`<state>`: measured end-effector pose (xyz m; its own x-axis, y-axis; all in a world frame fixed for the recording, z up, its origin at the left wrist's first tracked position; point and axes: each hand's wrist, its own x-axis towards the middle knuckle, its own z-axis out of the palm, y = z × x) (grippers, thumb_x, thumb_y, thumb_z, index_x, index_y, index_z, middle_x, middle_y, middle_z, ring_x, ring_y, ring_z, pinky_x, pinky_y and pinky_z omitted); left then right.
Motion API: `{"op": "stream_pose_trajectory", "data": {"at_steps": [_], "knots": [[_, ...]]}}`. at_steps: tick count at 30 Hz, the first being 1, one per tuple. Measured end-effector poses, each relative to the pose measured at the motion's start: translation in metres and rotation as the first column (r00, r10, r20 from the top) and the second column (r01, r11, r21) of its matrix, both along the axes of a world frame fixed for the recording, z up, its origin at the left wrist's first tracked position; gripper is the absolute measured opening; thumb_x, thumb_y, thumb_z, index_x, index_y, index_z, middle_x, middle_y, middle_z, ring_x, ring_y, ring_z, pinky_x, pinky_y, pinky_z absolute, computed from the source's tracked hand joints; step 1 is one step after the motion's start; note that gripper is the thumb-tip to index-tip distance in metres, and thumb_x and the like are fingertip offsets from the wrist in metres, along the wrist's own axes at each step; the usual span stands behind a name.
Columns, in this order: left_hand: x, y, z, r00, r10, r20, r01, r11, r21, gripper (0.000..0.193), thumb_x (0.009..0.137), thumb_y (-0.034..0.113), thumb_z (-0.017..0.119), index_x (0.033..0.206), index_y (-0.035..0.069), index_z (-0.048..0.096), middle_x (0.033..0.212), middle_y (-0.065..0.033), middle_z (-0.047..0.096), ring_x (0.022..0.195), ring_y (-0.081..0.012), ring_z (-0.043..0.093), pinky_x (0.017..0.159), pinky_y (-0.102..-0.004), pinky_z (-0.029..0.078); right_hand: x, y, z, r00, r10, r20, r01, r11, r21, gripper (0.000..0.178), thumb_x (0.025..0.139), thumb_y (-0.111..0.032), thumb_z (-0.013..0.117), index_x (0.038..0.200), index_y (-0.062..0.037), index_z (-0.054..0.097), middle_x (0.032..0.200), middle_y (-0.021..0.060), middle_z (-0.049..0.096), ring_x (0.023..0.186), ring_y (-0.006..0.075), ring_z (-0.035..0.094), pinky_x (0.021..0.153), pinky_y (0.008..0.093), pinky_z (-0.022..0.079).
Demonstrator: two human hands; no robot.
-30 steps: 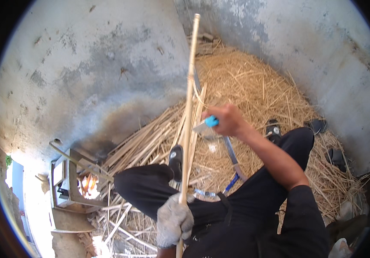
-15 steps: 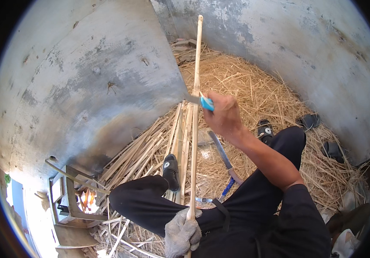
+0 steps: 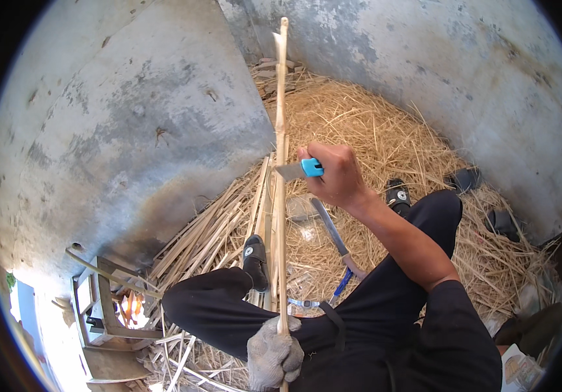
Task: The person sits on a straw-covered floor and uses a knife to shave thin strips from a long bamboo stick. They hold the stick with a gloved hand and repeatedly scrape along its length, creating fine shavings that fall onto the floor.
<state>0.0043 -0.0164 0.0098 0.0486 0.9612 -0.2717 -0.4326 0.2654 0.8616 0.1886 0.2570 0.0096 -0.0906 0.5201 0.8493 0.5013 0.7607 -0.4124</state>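
In a grey knit glove, my left hand (image 3: 274, 356) is closed around the lower end of a long pale bamboo stick (image 3: 281, 228). The stick stands out in front of me, away from my lap, with knobby joints along it and a peeled flap near its far end. My bare right hand (image 3: 335, 173) grips a knife (image 3: 312, 168) by its turquoise handle. Its short, broad blade points left and meets or overlaps the stick just past its middle; whether it cuts in, I cannot tell.
Split strips (image 3: 206, 228) lie heaped at the left, and shavings (image 3: 353, 124) cover the floor ahead. A long-bladed knife (image 3: 330, 227) rests between my legs. Grey walls (image 3: 137, 117) rise around. A wooden frame (image 3: 101, 307) stands at lower left; dark sandals (image 3: 503, 224) lie at right.
The stick's far end has swung left, and a peeled flap now shows near its tip. My right hand and knife have come slightly nearer, with the blade turned to show its broad side.
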Motion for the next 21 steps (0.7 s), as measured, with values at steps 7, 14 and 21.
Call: {"op": "stream_pose_trajectory", "data": {"at_steps": [7, 14, 21], "knots": [[0.001, -0.004, 0.000, 0.998, -0.068, -0.018, 0.066, 0.995, -0.078, 0.036, 0.097, 0.026, 0.060, 0.113, -0.006, 0.053, 0.043, -0.0015, 0.037, 0.030, -0.0089, 0.031, 0.027, -0.0253, 0.023, 0.001, 0.005, 0.005, 0.995, -0.095, 0.043, 0.098, 0.992, -0.074, 0.033, 0.090, -0.010, 0.061, 0.061, -0.0032, 0.047, 0.046, 0.0137, 0.044, 0.038, 0.0262, 0.048, 0.041, 0.0364, 0.033], [-0.022, -0.022, -0.020, 0.997, 0.069, 0.019, -0.067, 0.992, -0.109, 0.031, 0.103, 0.026, 0.047, 0.111, -0.005, 0.051, 0.043, 0.0029, 0.031, 0.029, -0.0081, 0.026, 0.027, -0.0247, 0.021, 0.126, 0.133, -0.022, 0.702, -0.702, -0.119, 0.388, 0.518, -0.762, 0.042, 0.099, -0.023, 0.050, 0.059, -0.0093, 0.053, 0.047, 0.0009, 0.045, 0.036, 0.0091, 0.034, 0.033, 0.0247, 0.024], [-0.001, 0.021, -0.003, 0.954, -0.120, 0.275, 0.100, 0.991, 0.087, 0.036, 0.099, 0.025, 0.053, 0.116, -0.006, 0.049, 0.045, 0.0001, 0.035, 0.031, -0.0076, 0.028, 0.029, -0.0241, 0.023, 0.055, 0.064, -0.010, 0.996, -0.085, -0.031, 0.077, 0.977, -0.197, 0.035, 0.095, -0.015, 0.057, 0.062, -0.0061, 0.054, 0.047, 0.0011, 0.046, 0.036, 0.0111, 0.040, 0.034, 0.0269, 0.031]]}}
